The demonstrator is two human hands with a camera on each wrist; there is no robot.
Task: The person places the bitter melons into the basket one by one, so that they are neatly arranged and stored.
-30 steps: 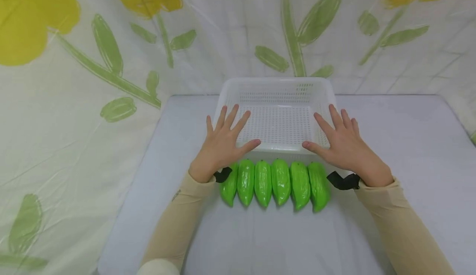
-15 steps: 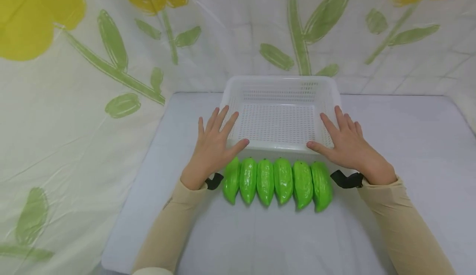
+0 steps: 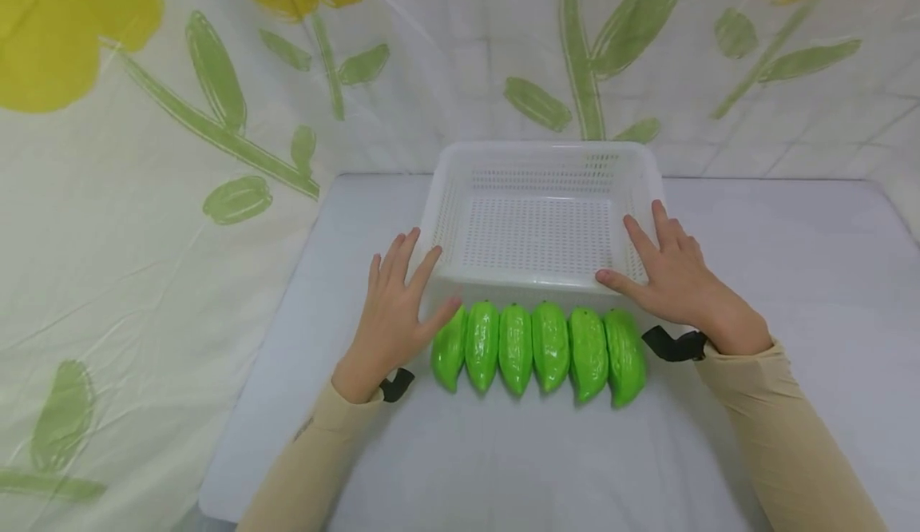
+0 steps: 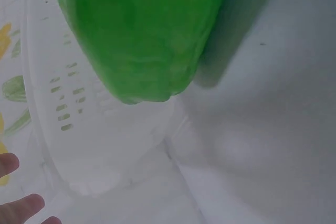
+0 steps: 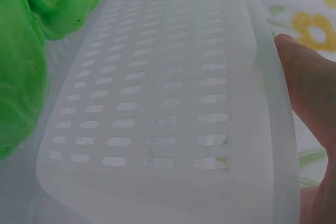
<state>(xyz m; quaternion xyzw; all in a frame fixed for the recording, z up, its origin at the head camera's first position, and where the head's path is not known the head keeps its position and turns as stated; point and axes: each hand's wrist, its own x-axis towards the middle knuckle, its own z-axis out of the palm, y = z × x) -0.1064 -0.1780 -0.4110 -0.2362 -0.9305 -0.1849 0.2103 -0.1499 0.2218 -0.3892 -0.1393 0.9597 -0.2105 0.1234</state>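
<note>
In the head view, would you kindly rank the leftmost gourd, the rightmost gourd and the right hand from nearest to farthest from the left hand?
1. Leftmost gourd, beside the left hand.
2. Rightmost gourd, at the row's far end.
3. Right hand, on the basket's right corner.

My left hand point(image 3: 391, 308) covered the basket's point(image 3: 539, 152) near left corner. The left wrist view cut it to three fingertips point(image 4: 23, 205) at the edge, with one blurred green gourd point(image 4: 142, 35) cropped at the top. My right hand point(image 3: 676, 280) hid the basket's near right corner; its wrist view showed one thumb point(image 5: 310, 87).
</note>
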